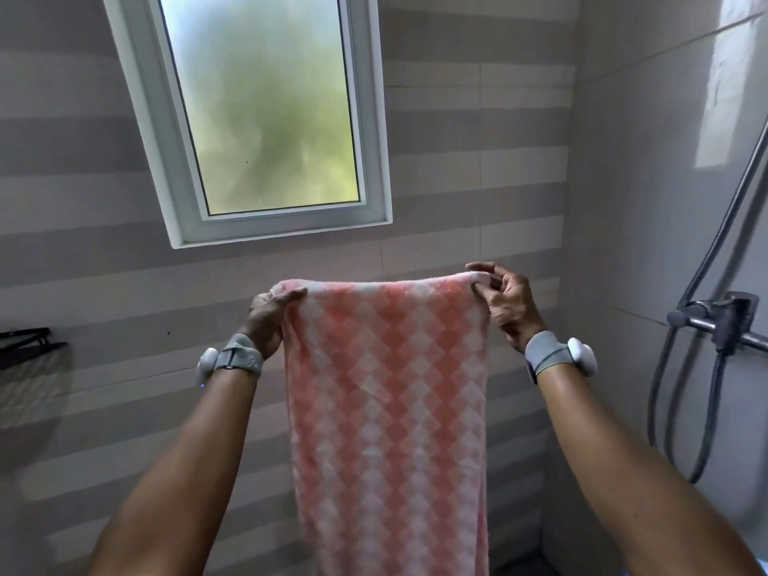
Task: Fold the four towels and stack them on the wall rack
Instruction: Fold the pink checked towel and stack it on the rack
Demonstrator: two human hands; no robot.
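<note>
Hanging mid-frame in the head view, the pink checked towel [386, 409] runs its long axis from 12 to 6 o'clock. The left hand [268, 322] pinches its 10 o'clock corner, the right hand [505, 305] its 2 o'clock corner; the wall rack [29, 345] sits at 9 o'clock.

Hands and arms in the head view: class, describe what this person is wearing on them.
The left hand and right hand are bare, no gloves; no sleeves show on the forearms. Each wrist wears a grey fabric strap, left strap and right strap, carrying a smooth white rounded pod, left pod and right pod, on its outer side.
</note>
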